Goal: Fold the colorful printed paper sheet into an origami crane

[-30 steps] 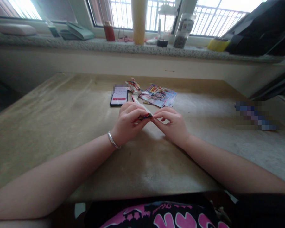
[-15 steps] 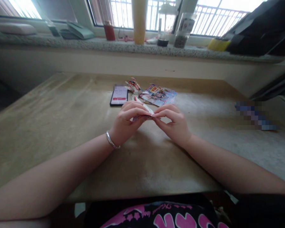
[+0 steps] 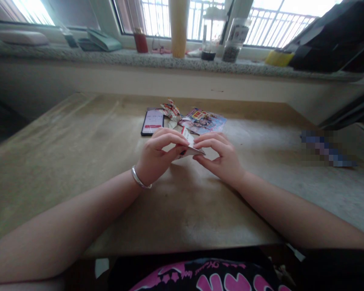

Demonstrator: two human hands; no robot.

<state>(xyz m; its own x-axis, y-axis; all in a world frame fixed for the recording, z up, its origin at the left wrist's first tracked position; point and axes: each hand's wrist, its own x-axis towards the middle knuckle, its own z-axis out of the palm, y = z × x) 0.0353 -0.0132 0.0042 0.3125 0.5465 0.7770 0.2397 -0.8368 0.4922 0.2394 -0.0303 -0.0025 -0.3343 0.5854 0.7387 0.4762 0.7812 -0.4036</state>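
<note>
Folded paper [image 3: 187, 135] held just above the desk [image 3: 182, 210], between two hands.
The left hand [image 3: 156, 152] pinches it between thumb and fingers; the right hand [image 3: 223, 155], fingers slightly parted, touches its upper face, its thumb's grip indeterminable. A phone [image 3: 152, 122] lies beyond.
</note>
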